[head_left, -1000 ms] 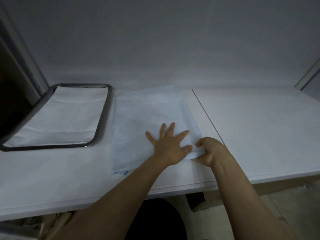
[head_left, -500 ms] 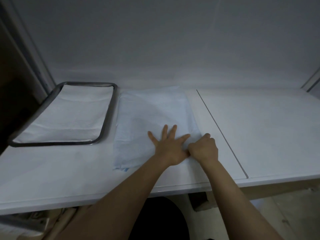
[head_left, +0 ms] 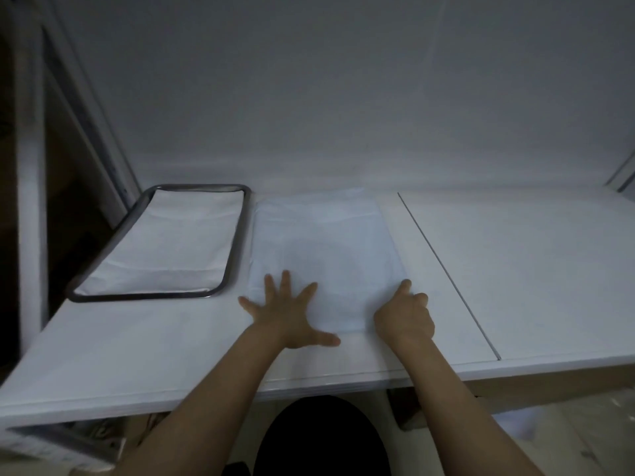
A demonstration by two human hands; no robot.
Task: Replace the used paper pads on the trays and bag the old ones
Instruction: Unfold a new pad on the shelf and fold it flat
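A pale blue paper pad [head_left: 319, 235] lies flat on the white desk [head_left: 532, 269], just right of a dark-rimmed tray [head_left: 236, 242] and not quite touching it. The left grip [head_left: 292, 317] is spread wide, palm down, fingers fanned over the pad's near left part and thumb pointing right along its front edge. The right grip [head_left: 405, 317] is curled at the pad's near right corner, knuckles up, pinching the right edge there (the dim light hides just how much paper the fingers hold). The two sit near each other at the front of the pad, a strip of it bare between them. Inside the tray lies a white pad [head_left: 165, 242] that fills nearly the whole bed, with a crease across its near end. A thin dark seam [head_left: 443, 266] runs from the back of the desk to its front, to the right of the blue pad. Behind everything stands a plain grey wall [head_left: 343, 97].
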